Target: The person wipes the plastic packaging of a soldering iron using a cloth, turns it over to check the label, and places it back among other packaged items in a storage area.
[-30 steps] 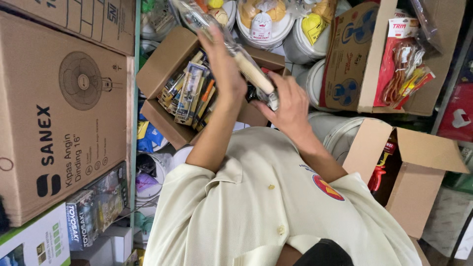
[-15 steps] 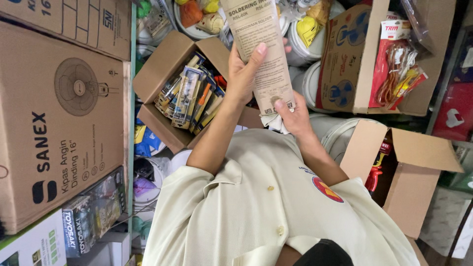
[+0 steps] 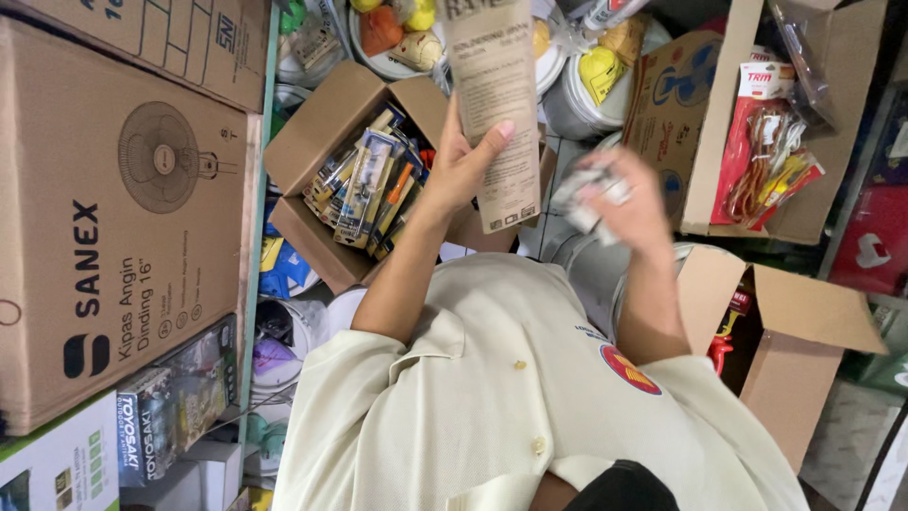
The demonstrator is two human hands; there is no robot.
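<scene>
My left hand (image 3: 462,168) is raised in front of me and grips a long, flat brown card package (image 3: 497,114) by its lower edge, holding it upright with its printed side toward me. My right hand (image 3: 624,199) is apart from the package, to its right. It is closed on a small crumpled whitish wrapper (image 3: 579,201), which is blurred by motion. Both arms reach out from my cream short-sleeved shirt (image 3: 492,407).
An open cardboard box of blister-packed tools (image 3: 364,185) sits just left of my left hand. A large fan carton (image 3: 113,218) fills the left. White buckets (image 3: 591,99), a box with red packaged items (image 3: 766,142) and an open carton (image 3: 790,326) stand on the right.
The brown package has been lifted and turned upright in my left hand. My right hand has come off it and swung right with the crumpled wrapper.
</scene>
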